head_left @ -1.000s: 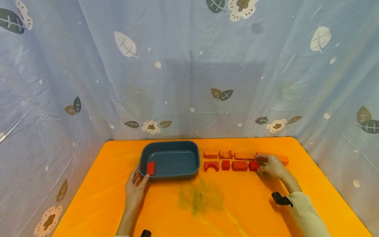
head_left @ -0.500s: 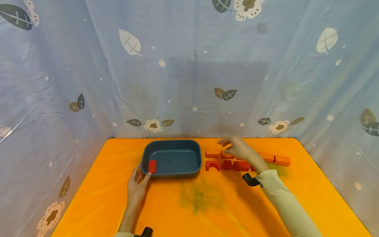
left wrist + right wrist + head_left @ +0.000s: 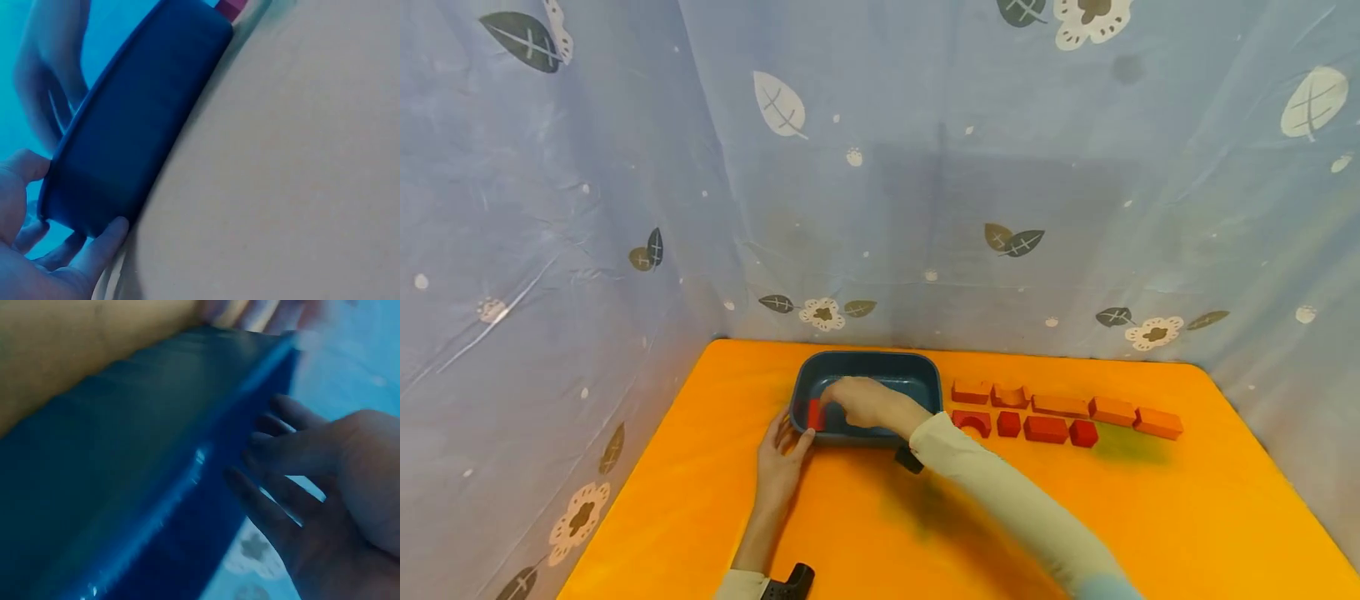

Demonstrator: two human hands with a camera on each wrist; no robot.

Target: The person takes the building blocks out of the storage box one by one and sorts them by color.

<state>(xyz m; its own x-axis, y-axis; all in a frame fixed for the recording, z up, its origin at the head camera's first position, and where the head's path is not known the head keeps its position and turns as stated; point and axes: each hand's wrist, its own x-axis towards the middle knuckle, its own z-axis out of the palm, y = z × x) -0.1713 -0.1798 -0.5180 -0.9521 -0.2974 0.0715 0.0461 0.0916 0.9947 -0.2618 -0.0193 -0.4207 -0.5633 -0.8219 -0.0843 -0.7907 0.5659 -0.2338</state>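
Observation:
My left hand (image 3: 781,462) holds the near left corner of a dark blue tray (image 3: 868,440), with the thumb at its rim. In the left wrist view that hand (image 3: 47,250) has fingers against the tray's outer wall (image 3: 137,119). Inside the tray, at its left end, is a red block (image 3: 814,415). My right hand (image 3: 868,402) reaches down into the tray, fingertips close to this block; whether they touch it cannot be told. In the right wrist view the right hand's (image 3: 331,481) fingers are loosely bent and spread, with no block visible between them.
Right of the tray, red and orange blocks stand in two rows on the orange tabletop (image 3: 1000,508), among them a red arch block (image 3: 972,419), an orange block (image 3: 1060,406) and a red cube (image 3: 1084,433). A patterned curtain (image 3: 925,208) hangs behind the table.
My right hand has moved left from the right end of the block rows, over the blocks and into the tray. The left hand stays on the tray corner. The head view has turned slightly.

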